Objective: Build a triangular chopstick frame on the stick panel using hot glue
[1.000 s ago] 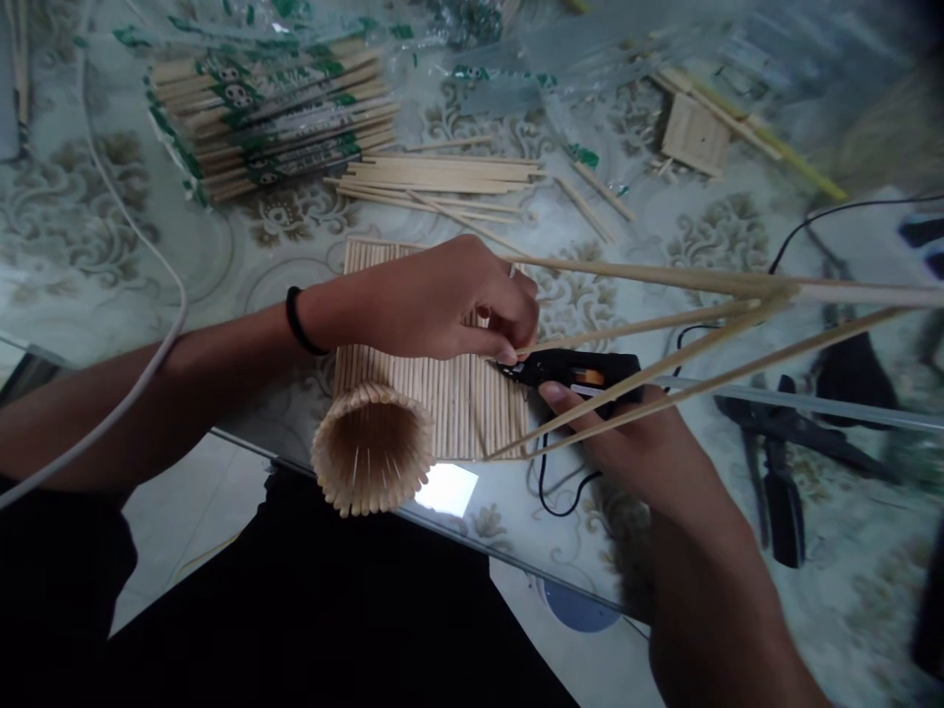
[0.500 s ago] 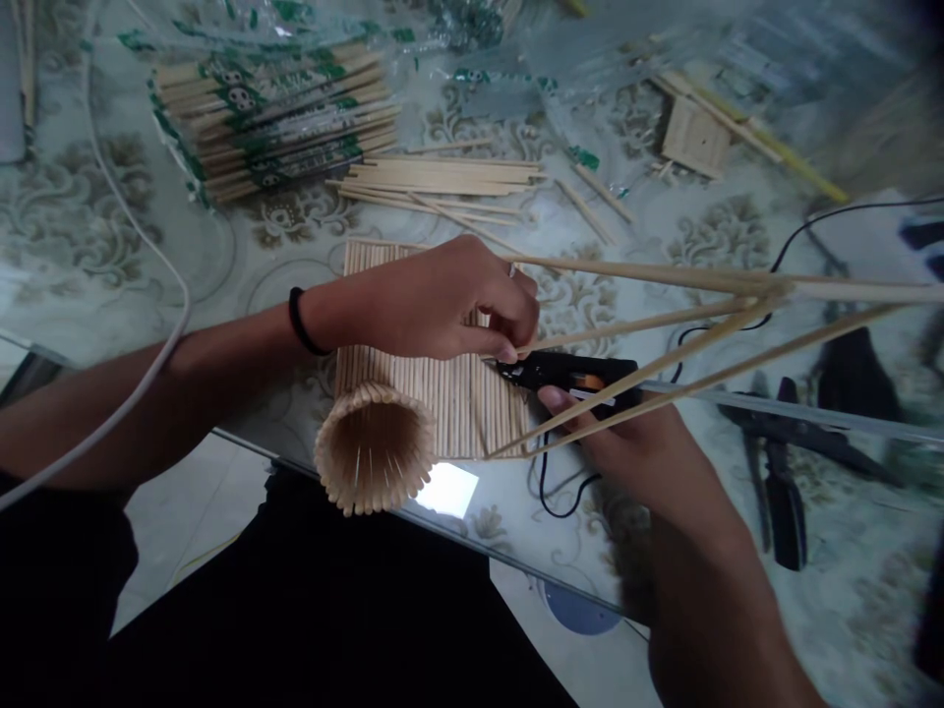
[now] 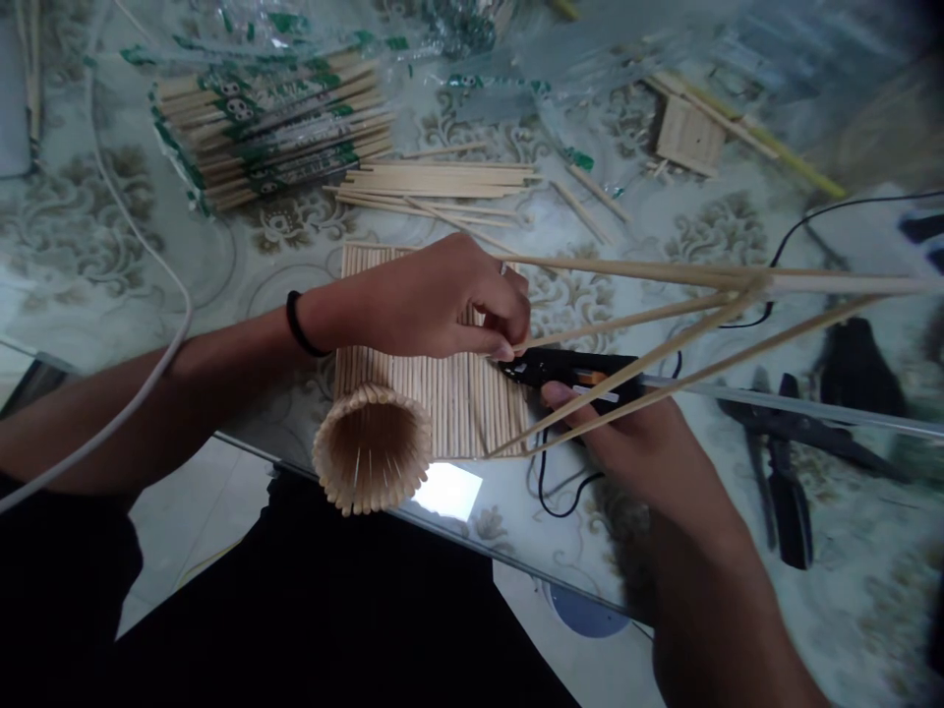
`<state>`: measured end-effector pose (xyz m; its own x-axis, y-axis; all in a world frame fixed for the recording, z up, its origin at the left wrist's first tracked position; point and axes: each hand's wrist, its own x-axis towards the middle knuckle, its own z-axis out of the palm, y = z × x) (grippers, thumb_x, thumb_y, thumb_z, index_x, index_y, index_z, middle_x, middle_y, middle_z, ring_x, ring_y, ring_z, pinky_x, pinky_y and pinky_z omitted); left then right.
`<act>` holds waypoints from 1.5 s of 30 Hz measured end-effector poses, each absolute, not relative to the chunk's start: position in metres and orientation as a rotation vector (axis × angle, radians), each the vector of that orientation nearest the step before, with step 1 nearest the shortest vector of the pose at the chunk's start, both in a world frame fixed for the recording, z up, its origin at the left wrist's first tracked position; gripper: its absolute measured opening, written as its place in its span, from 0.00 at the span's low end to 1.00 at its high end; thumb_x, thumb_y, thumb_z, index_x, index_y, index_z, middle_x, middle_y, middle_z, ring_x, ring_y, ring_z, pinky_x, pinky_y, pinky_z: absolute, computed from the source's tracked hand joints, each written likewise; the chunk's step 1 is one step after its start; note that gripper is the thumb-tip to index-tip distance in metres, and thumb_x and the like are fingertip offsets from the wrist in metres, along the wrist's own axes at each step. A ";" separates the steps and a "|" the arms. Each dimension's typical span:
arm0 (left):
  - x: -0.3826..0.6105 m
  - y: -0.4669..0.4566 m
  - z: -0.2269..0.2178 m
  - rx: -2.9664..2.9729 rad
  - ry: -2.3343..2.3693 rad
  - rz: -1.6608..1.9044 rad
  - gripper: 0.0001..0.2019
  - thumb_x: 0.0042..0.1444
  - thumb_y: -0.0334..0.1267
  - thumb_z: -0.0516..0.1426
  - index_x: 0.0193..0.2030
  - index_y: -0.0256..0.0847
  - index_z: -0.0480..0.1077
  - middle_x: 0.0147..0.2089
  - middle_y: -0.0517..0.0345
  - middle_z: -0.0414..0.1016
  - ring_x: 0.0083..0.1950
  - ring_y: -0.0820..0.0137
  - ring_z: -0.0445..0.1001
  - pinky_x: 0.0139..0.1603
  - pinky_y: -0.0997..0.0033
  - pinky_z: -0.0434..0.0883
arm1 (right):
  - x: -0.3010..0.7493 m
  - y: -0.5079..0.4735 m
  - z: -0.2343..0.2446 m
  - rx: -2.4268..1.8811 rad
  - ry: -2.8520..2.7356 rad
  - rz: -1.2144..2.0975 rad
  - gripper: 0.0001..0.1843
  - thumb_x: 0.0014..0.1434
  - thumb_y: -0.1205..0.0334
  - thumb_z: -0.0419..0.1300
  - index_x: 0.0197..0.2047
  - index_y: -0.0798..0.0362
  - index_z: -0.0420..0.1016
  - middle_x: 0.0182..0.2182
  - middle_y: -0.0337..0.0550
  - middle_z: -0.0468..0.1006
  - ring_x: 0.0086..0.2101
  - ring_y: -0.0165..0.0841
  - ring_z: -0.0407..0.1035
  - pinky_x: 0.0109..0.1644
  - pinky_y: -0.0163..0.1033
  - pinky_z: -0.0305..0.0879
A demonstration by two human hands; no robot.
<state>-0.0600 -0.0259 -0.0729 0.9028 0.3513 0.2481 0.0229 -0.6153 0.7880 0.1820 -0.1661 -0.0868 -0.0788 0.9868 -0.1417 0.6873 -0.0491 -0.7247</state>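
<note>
My right hand (image 3: 612, 413) is wrapped round a black hot glue gun (image 3: 575, 372) with an orange part on its side. Its nozzle meets the right part of a flat panel of wooden sticks (image 3: 449, 398) near my left fingertips. My left hand (image 3: 479, 305), above the panel, has thumb and finger pinched at the lower end of a thin wooden stick (image 3: 612, 322). Several such sticks rise from the panel's right side and converge at the right. A round cup of sticks (image 3: 373, 447) stands on the panel's near left part. A clear glue stick (image 3: 708, 390) juts from the gun's rear.
Packs of wooden sticks (image 3: 272, 123) lie at the back left, with loose sticks (image 3: 442, 179) beside them. A small wooden square (image 3: 691, 135) lies far right. Black pliers (image 3: 786, 462) rest at the right. A white cable (image 3: 140, 221) crosses my left forearm. The glass table's edge (image 3: 531, 565) runs close to my lap.
Both hands hold nearly the same pose. The view has shifted very slightly, and the converging sticks appear a little further left at their far end.
</note>
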 end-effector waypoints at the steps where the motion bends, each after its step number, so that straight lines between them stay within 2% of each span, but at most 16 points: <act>1: -0.060 -0.026 -0.073 2.192 0.271 0.475 0.08 0.64 0.38 0.62 0.36 0.45 0.83 0.41 0.53 0.86 0.41 0.66 0.82 0.47 0.67 0.72 | 0.183 -0.166 -0.087 -1.776 -1.805 0.941 0.18 0.66 0.45 0.63 0.42 0.51 0.84 0.34 0.46 0.86 0.36 0.45 0.82 0.44 0.50 0.81; 5: -0.060 -0.025 -0.074 2.191 0.275 0.465 0.08 0.65 0.38 0.61 0.37 0.45 0.83 0.41 0.52 0.86 0.41 0.66 0.82 0.46 0.67 0.72 | 0.186 -0.166 -0.088 -1.784 -1.851 0.942 0.17 0.66 0.46 0.63 0.42 0.52 0.84 0.33 0.46 0.86 0.37 0.46 0.82 0.46 0.49 0.80; 11: -0.060 -0.026 -0.073 2.200 0.277 0.484 0.08 0.65 0.37 0.62 0.38 0.45 0.84 0.41 0.54 0.87 0.41 0.66 0.83 0.47 0.68 0.73 | 0.183 -0.166 -0.085 -1.769 -1.849 0.969 0.17 0.66 0.47 0.63 0.42 0.52 0.83 0.37 0.49 0.87 0.42 0.49 0.82 0.51 0.52 0.79; 16: -0.060 -0.027 -0.072 2.188 0.300 0.485 0.08 0.65 0.38 0.62 0.38 0.44 0.85 0.42 0.53 0.87 0.42 0.66 0.84 0.48 0.68 0.74 | 0.185 -0.166 -0.086 -1.686 -1.873 0.997 0.17 0.68 0.52 0.63 0.53 0.51 0.84 0.46 0.48 0.87 0.47 0.46 0.82 0.57 0.51 0.77; 19: -0.060 -0.027 -0.072 2.186 0.304 0.504 0.08 0.65 0.39 0.62 0.38 0.45 0.84 0.42 0.53 0.87 0.42 0.66 0.84 0.48 0.69 0.74 | 0.190 -0.166 -0.088 -1.653 -1.875 1.029 0.17 0.68 0.51 0.64 0.55 0.48 0.84 0.49 0.46 0.87 0.48 0.46 0.82 0.60 0.52 0.77; 25: -0.060 -0.028 -0.073 2.195 0.308 0.500 0.09 0.66 0.41 0.62 0.39 0.44 0.85 0.43 0.52 0.87 0.43 0.66 0.84 0.47 0.69 0.73 | 0.194 -0.164 -0.085 -1.718 -1.834 1.036 0.17 0.66 0.49 0.64 0.49 0.50 0.86 0.41 0.47 0.89 0.43 0.47 0.83 0.55 0.53 0.80; 28: -0.060 -0.028 -0.074 2.197 0.315 0.493 0.08 0.66 0.41 0.62 0.40 0.45 0.85 0.42 0.53 0.88 0.43 0.67 0.84 0.47 0.71 0.73 | 0.192 -0.163 -0.082 -1.725 -1.813 1.027 0.14 0.64 0.49 0.64 0.40 0.51 0.84 0.34 0.46 0.87 0.40 0.46 0.82 0.52 0.53 0.81; 32: -0.060 -0.027 -0.076 2.178 0.291 0.514 0.07 0.65 0.37 0.63 0.40 0.42 0.84 0.43 0.54 0.88 0.44 0.68 0.85 0.48 0.73 0.73 | 0.193 -0.163 -0.083 -1.754 -1.804 1.024 0.18 0.62 0.47 0.65 0.28 0.50 0.77 0.25 0.43 0.81 0.37 0.47 0.81 0.49 0.53 0.81; 38: -0.059 -0.027 -0.077 2.165 0.279 0.525 0.06 0.64 0.37 0.63 0.38 0.44 0.84 0.42 0.55 0.88 0.43 0.68 0.85 0.46 0.72 0.73 | 0.197 -0.165 -0.087 -1.793 -1.828 1.001 0.17 0.64 0.45 0.64 0.34 0.50 0.80 0.26 0.42 0.80 0.33 0.44 0.79 0.44 0.50 0.81; 45: -0.061 -0.027 -0.073 2.198 0.303 0.470 0.08 0.65 0.38 0.61 0.39 0.46 0.85 0.42 0.55 0.88 0.43 0.68 0.84 0.46 0.71 0.71 | 0.193 -0.162 -0.083 -1.738 -1.822 1.003 0.22 0.63 0.42 0.63 0.25 0.48 0.73 0.19 0.40 0.74 0.30 0.43 0.77 0.37 0.46 0.80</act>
